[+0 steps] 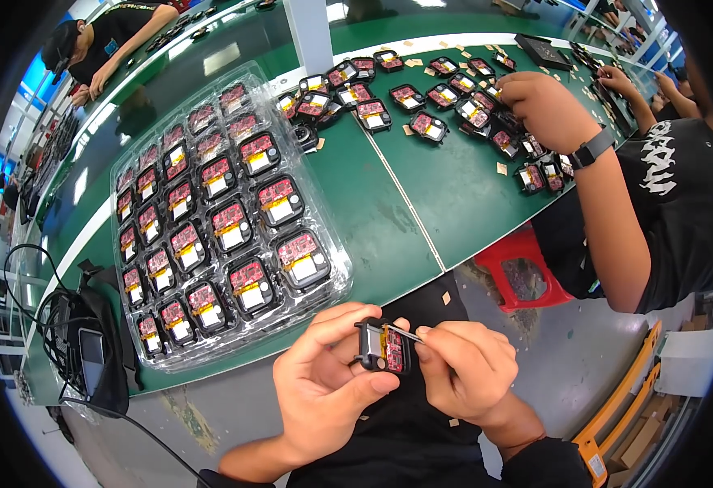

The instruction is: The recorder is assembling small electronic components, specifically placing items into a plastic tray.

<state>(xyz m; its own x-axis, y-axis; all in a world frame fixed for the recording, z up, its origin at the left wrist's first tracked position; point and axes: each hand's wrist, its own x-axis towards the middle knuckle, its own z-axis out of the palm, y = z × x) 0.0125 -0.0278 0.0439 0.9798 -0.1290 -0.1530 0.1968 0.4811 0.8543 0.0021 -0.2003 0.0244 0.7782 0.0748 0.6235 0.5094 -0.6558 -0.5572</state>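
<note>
While left hand [320, 386] cups casing [395, 351], right [472, 370] pinches tool [406, 334].

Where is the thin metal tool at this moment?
In the head view, the thin metal tool is below and right of the centre, pinched in the right hand, its tip at the open watch case that the left hand holds.

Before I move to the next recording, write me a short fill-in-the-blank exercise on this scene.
1. The left hand holds a black-framed unit whose circuit board is ____.
2. The right hand holds a thin ____ tool, not a wooden one.
3. The clear plastic tray rests on a bench whose top is ____.
4. The co-worker at right wears a dark band on the ____.

Missing words: red; metal; green; wrist.
</note>
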